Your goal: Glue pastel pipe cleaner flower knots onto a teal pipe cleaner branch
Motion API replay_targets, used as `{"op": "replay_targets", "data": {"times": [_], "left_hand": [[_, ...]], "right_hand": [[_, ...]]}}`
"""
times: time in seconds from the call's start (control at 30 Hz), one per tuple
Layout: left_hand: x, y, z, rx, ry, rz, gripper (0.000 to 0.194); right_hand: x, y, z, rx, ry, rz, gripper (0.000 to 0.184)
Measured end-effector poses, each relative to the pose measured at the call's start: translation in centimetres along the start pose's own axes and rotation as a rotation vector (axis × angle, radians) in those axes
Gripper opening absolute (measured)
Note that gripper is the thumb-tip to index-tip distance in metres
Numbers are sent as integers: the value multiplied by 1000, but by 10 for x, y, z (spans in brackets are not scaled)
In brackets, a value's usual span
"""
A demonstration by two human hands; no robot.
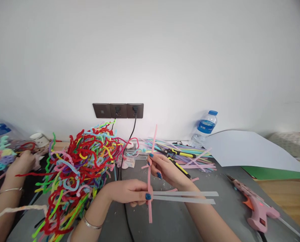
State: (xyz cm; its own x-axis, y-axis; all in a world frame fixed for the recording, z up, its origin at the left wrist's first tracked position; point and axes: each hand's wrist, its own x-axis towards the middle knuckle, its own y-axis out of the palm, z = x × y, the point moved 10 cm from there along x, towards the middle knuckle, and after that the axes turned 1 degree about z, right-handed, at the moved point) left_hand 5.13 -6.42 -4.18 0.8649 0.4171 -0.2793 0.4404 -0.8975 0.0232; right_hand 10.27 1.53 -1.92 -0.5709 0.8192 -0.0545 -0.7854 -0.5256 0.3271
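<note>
My left hand (130, 191) pinches a long pink strip (150, 211) and two translucent white strips (187, 198) where they cross. The white strips point to the right, while the pink one stands nearly upright across them. Above that crossing, my right hand (162, 166) is closed on the same pink strip between thumb and fingers. Behind my right hand lie a pile of pastel strips (202, 164) and a tool with yellow-and-black handles (182, 153). A heap of colourful pipe cleaners (89, 161) is beside my left forearm.
A pink hot glue gun (259, 210) lies at right, its cord running off the front. White paper (248, 148) overlaps a green sheet (273, 173). A water bottle (206, 126) leans near the wall. Black cables (122, 168) cross the grey table. Another person's hand (24, 164) is at far left.
</note>
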Motion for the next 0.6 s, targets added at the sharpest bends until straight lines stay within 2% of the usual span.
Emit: {"op": "replay_targets", "data": {"times": [0.1,0.2,0.33,0.4,0.47,0.5,0.57,0.6], "left_hand": [[-4,-7,-9,13,68,-87,54],[-13,-26,-12,29,116,-287,50],[-25,-56,-2,-41,214,-557,46],[-31,-68,5,8,212,-704,42],[-37,-74,8,186,156,-842,36],[-39,-73,8,301,106,-882,33],[-40,-64,7,511,-30,-896,29],[-39,-58,7,588,-95,-865,28]], "right_hand": [[3,-9,-10,67,-9,-74,48],[-4,-26,-22,129,-56,-206,48],[-34,-42,-43,143,-126,-388,50],[-55,-43,-47,22,-184,-454,48],[-73,-32,-37,-237,-268,-441,41],[-80,-21,-29,-379,-309,-396,37],[-87,4,-12,-614,-339,-228,25],[-89,16,-3,-689,-331,-134,22]]}}
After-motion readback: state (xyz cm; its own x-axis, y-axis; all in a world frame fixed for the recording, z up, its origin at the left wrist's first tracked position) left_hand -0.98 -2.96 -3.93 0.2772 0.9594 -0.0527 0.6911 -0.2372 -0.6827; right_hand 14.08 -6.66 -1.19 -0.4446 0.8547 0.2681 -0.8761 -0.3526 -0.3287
